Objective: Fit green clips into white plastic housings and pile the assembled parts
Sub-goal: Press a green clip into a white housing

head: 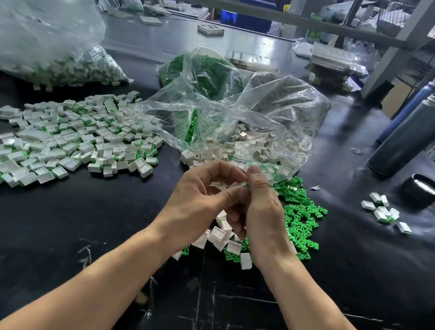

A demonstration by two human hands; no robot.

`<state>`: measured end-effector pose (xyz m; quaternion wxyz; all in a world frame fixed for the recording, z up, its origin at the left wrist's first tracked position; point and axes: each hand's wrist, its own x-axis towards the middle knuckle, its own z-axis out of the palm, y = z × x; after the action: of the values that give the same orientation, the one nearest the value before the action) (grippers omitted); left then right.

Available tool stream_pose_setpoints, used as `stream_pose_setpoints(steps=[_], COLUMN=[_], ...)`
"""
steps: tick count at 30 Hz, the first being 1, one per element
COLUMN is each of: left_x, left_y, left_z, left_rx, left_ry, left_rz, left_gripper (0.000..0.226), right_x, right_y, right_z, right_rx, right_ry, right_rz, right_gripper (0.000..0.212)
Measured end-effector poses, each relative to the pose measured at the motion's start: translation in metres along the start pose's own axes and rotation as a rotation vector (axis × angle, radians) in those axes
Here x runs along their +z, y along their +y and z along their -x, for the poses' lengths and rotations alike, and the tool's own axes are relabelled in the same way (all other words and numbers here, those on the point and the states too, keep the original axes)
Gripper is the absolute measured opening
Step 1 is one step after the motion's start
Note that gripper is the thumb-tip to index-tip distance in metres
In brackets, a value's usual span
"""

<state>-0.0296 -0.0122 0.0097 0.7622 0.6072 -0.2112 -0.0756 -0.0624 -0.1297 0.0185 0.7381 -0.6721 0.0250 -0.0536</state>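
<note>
My left hand (196, 202) and my right hand (262, 209) meet above the middle of the black table. Both pinch a small white housing (231, 185) between thumbs and fingertips; whether a green clip sits in it I cannot tell. Loose white housings (217, 235) lie under my hands. Loose green clips (300, 218) are heaped just right of my right hand. A broad pile of assembled white-and-green parts (72, 140) covers the table to the left.
An open clear bag (241, 122) with white housings and green clips lies just behind my hands. A large bag of assembled parts (49, 50) is at the back left. A steel flask (413, 135), its cap (424, 188) and a few parts (384, 211) stand right.
</note>
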Motion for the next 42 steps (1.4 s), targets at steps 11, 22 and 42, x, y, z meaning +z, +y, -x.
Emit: stream_pose_setpoints(steps=[11, 22, 42], left_x=[0.003, 0.003, 0.004], left_y=[-0.003, -0.008, -0.014], left_z=[0.0, 0.0, -0.002], left_rx=[0.014, 0.058, 0.056], left_ry=[0.028, 0.047, 0.087], left_rz=[-0.035, -0.076, -0.086], left_gripper=[0.02, 0.016, 0.011], right_x=[0.001, -0.001, -0.002], right_y=[0.006, 0.01, 0.015], right_z=[-0.001, -0.005, -0.014], right_rx=[-0.057, -0.082, -0.123], right_ry=[-0.004, 0.036, 0.191], right_rz=[-0.083, 0.029, 0.225], right_gripper=[0.064, 0.055, 0.054])
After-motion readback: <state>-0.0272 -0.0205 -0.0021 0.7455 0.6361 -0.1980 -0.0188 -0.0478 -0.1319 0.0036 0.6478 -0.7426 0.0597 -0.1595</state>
